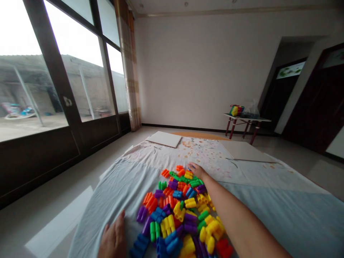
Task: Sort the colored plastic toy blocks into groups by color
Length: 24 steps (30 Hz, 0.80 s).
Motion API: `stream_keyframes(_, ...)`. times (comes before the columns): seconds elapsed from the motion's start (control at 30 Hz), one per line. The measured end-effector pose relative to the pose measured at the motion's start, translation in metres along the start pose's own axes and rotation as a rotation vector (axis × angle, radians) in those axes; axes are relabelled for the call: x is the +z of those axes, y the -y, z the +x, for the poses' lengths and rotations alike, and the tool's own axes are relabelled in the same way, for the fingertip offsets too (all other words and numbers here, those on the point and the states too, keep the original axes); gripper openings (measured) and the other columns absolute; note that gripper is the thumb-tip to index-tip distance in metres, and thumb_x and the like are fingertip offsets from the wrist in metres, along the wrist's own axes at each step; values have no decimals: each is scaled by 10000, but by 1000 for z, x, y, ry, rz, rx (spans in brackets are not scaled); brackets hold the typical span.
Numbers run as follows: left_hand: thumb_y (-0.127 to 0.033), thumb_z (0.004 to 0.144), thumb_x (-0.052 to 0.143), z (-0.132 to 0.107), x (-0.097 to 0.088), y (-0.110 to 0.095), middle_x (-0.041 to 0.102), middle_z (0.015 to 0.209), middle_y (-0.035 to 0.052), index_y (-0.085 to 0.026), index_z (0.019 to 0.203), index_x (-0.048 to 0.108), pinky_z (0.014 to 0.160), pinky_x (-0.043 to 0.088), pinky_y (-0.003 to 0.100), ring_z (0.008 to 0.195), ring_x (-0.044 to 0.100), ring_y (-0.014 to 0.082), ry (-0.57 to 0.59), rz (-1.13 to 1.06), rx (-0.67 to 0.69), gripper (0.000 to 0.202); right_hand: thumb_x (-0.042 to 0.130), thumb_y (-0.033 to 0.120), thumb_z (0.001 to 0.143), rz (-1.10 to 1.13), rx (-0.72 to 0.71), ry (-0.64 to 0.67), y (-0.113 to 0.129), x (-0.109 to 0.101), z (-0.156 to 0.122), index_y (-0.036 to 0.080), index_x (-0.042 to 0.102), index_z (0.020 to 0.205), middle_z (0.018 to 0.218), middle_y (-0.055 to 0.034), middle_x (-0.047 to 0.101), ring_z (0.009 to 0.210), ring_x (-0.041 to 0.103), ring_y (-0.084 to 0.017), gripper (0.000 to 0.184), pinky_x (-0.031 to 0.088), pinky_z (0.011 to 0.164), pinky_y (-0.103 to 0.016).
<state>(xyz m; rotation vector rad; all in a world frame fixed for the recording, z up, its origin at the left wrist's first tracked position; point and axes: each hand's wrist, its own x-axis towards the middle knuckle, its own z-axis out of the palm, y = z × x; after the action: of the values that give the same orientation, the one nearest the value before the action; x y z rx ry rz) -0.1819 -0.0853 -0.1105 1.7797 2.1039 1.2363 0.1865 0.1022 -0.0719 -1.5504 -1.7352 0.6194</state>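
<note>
A heap of plastic building blocks [177, 208] in orange, green, yellow, purple, blue and red lies on a pale cloth [252, 186] spread over the floor. My right hand [197, 170] reaches across to the far edge of the heap, fingers curled down over a blue block there; whether it grips that block I cannot make out. Down at the near left, my left hand [113, 240] lies flat on the cloth with its fingers stretched out, just beside the closest blue and purple blocks.
Two white boards [164, 138] [247, 151] lie at the cloth's far end. A small red-legged table [243, 123] with a colourful box and a bag stands by the back wall. Big windows run along the left; dark doors are on the right.
</note>
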Motion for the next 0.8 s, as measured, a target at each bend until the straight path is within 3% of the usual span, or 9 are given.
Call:
stream_keyframes(0.2,-260,765,273,-3,2,2,668,1082,84,-149,1065,638,1022,377,414,1013,603,224,-38,84,99,486,501,572,803,99,-222,316,69,64,-7,202,710,951,950,-26,714,917,640,-221,451,485,850,-330)
stream_keyframes(0.27,-264,767,265,-2,2,3,666,1085,89,-143,1074,635,1019,378,413,1027,597,228,-21,115,80,496,532,591,778,127,-274,368,90,70,-15,223,717,940,923,-6,720,907,645,-215,442,492,838,-319)
stream_keyframes(0.33,-267,764,266,-2,3,4,665,1084,91,-141,1089,630,1016,380,410,1039,589,235,3,153,73,504,540,604,770,152,-301,350,100,62,-23,224,699,1005,1013,-13,705,994,620,-223,474,463,899,-326)
stream_keyframes(0.43,-254,761,266,-1,5,3,663,1084,100,-133,1115,616,1019,371,399,1031,589,234,20,219,99,513,480,626,801,179,-277,226,85,25,-42,199,658,1090,1152,-49,651,1107,563,-232,545,401,983,-352)
stream_keyframes(0.57,-218,777,229,0,9,3,645,1124,119,-111,1156,587,1028,346,413,1039,584,231,38,319,183,533,438,663,793,162,-122,11,26,-40,-87,175,660,1052,1141,-106,646,1116,552,-269,596,369,1002,-424)
stream_keyframes(0.63,-216,784,205,0,11,4,630,1150,137,-83,1172,575,1034,333,420,1040,585,239,46,374,230,553,408,680,792,157,-46,-64,-1,-60,-112,161,663,1011,1087,-118,663,1100,557,-281,618,380,980,-431)
stream_keyframes(0.7,-225,797,184,1,12,4,630,1147,144,-67,1179,570,1031,336,415,1040,586,241,55,414,234,566,372,694,796,166,-5,-85,-13,-61,-130,152,671,918,935,-99,696,994,605,-270,631,441,899,-398)
stream_keyframes(0.8,-204,802,189,2,11,3,638,1138,127,-85,1172,577,1024,344,396,1033,589,228,69,458,226,550,325,703,809,202,-7,-55,0,-33,-136,147,655,798,718,-47,677,768,637,-220,647,494,729,-321)
